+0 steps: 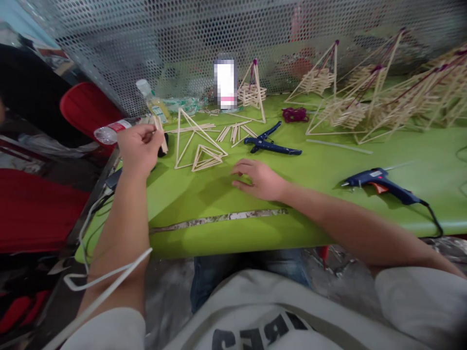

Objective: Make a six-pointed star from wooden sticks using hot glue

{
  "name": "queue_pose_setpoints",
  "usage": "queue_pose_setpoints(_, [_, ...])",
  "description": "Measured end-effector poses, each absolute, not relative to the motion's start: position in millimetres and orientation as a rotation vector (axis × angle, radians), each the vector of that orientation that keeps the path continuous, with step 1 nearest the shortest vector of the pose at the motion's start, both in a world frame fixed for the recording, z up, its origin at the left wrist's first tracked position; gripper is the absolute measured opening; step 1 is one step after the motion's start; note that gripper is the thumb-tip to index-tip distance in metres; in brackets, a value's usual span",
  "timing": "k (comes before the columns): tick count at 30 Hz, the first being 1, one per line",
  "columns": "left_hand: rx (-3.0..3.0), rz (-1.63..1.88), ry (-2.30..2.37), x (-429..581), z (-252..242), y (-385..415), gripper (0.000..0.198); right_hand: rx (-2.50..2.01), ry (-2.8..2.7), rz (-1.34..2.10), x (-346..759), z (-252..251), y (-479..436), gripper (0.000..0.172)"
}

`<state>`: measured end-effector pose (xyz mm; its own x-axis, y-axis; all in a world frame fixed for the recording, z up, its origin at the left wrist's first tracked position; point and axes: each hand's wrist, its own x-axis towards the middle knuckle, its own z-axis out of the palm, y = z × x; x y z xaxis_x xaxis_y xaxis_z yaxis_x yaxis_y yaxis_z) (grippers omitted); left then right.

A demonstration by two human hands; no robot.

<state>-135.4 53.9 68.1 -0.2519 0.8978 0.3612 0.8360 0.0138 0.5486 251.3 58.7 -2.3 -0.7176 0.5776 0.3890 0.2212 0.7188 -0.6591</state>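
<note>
My left hand [140,146] is closed around a small bundle of thin wooden sticks [161,135] at the table's left side. My right hand [257,179] lies over the middle of the green table [204,194], fingers loosely bent and apart, with nothing in them. Between the hands stands a triangular stick frame [177,141], with a small stack of stick triangles [207,158] at its base. Behind my right hand, blue cutting pliers [268,143] lie near several loose sticks [233,132].
A blue glue gun [379,182] with a cable lies at right. Finished stick pyramids [339,102] with stacked tiers line the back right, near purple yarn [295,114]. Bottles [155,102] lie back left. A perforated metal panel [175,43] borders the table, and a white cable [109,279] crosses my left arm.
</note>
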Motion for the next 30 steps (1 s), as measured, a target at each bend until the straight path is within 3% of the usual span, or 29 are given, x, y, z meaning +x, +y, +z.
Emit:
queue_pose_setpoints(3, [1.805,1.240,1.929,-82,51,40,0.027,-0.627,-2.227,0.824,251,4,51,0.028])
queue_pose_setpoints(6, [1.493,1.215,1.315,-28,32,21,0.020,-0.733,-2.121,0.851,251,12,42,0.030])
queue_pose_setpoints(8, [1.331,1.186,1.150,-1,22,11,0.022,-0.810,-2.082,0.895,250,17,38,0.032])
queue_pose_setpoints(17, [1.212,1.206,1.203,28,0,-4,0.026,-0.900,-2.053,1.159,243,15,35,0.037])
queue_pose_setpoints(22, [1.227,1.189,1.242,25,1,-4,0.026,-0.949,-2.044,1.197,246,11,37,0.029])
queue_pose_setpoints(30, [1.140,1.050,1.258,14,12,-1,0.037,-1.017,-2.166,1.216,255,15,48,0.034])
